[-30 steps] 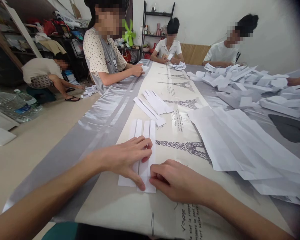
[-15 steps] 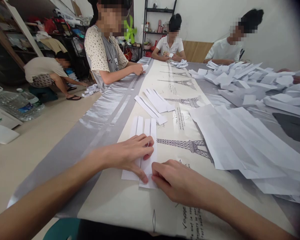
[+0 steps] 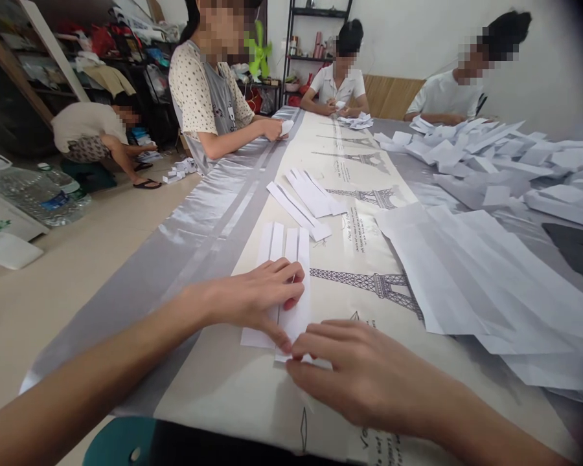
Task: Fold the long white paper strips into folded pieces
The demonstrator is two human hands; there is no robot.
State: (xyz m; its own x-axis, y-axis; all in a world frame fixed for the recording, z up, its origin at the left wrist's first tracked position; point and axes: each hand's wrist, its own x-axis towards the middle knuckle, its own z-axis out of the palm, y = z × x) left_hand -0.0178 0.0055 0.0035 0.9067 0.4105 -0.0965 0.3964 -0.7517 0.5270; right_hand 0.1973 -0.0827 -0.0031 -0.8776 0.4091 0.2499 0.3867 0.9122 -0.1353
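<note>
Two white folded paper strips lie side by side on the table in front of me. My left hand (image 3: 257, 294) rests across both, thumb apart and fingers slightly bent, pressing them down. Under its fingers is the right-hand folded paper strip (image 3: 298, 314); the left-hand paper strip (image 3: 265, 249) shows beyond the knuckles and below the palm. My right hand (image 3: 342, 362) is closed at the near end of the right-hand strip, thumb and forefinger pinching its lower edge close to my left thumb. The fingertips partly hide that edge.
More folded strips (image 3: 311, 197) lie just beyond. Flat white paper sheets (image 3: 447, 272) fan out on the right, with a heap of folded paper pieces (image 3: 471, 152) behind. Co-workers sit around the table (image 3: 214, 259); another person (image 3: 92, 133) crouches on the floor at left, near water bottles (image 3: 43, 194).
My right hand has shifted slightly left and down, from the strip's right side to its near edge. My left hand keeps its place on the strips. The view has shifted slightly.
</note>
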